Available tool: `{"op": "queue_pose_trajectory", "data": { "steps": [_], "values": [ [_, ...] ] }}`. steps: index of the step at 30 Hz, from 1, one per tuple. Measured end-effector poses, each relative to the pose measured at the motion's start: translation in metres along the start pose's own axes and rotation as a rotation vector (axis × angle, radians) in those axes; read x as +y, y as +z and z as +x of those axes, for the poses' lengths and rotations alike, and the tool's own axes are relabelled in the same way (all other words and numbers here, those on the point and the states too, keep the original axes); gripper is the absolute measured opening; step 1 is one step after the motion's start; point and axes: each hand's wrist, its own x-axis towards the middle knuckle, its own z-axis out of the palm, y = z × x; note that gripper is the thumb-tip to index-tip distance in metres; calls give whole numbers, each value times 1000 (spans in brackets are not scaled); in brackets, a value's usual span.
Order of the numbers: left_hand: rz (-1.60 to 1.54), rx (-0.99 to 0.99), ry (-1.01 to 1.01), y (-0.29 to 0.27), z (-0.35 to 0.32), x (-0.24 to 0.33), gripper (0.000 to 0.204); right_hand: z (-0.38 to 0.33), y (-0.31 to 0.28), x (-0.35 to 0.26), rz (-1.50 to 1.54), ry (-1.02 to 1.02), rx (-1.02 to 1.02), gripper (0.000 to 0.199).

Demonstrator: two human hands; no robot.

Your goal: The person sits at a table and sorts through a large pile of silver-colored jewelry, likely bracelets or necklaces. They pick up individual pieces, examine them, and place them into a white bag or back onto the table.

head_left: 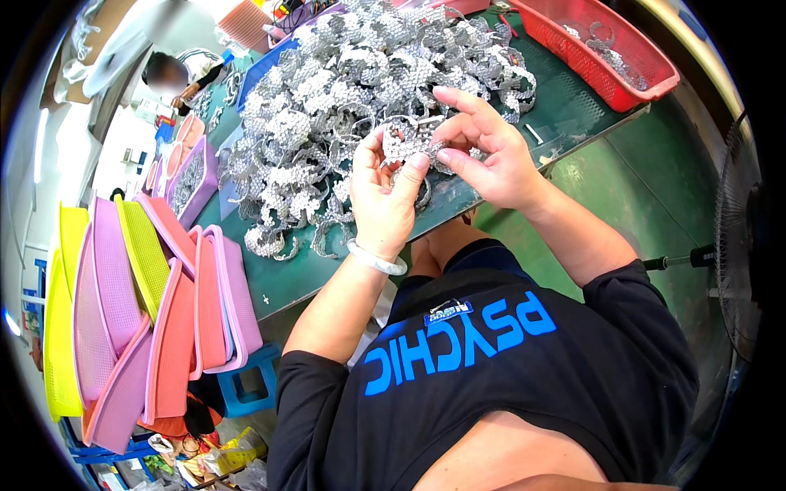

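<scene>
Clearly both hands pinch one silver jewelled piece [407, 141] just above the near edge of the green table [573, 106]: left hand [383, 196] clamps it from below to steady it, right hand [483, 151] nips its far side. Big pile of similar pieces [360, 90] behind, red basket [606, 49] beyond.

Black sleeves [647, 327], pale bangle [377, 260]
</scene>
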Motion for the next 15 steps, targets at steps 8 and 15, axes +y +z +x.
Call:
{"op": "queue_pose_trajectory", "data": {
  "steps": [8, 15],
  "values": [
    [94, -21, 35, 10, 15, -5, 51, 5, -19, 4, -21, -19, 8, 62],
    [155, -41, 69, 15, 22, -8, 49, 10, -24, 8, -36, -116, 94, 60]
  ]
}}
